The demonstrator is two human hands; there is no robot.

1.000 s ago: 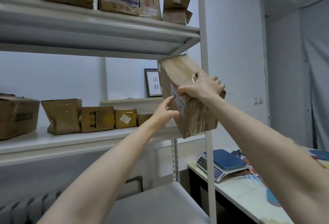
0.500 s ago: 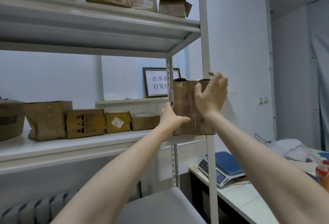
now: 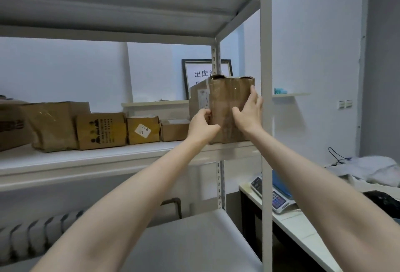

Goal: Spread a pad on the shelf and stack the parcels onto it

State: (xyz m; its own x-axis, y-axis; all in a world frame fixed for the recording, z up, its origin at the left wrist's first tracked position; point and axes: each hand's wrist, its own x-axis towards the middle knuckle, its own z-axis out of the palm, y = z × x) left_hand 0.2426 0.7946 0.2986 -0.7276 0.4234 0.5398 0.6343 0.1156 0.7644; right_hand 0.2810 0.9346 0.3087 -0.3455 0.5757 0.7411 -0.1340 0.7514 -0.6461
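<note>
A tall brown cardboard parcel wrapped in clear tape stands upright at the right end of the white middle shelf. My left hand grips its lower left corner. My right hand lies against its front and right edge, fingers mostly straight, thumb on the front face. Several smaller brown parcels line the same shelf to the left, one with a white label. I cannot make out a pad on the shelf.
A white upright post stands just right of the parcel. The upper shelf overhangs above. A framed sign leans behind. A scale sits on a table at the lower right; a grey lower shelf lies below.
The parcel went from tilted in the air to upright on the shelf's right end. My right hand moved from its top to its front and side. The view dropped slightly.
</note>
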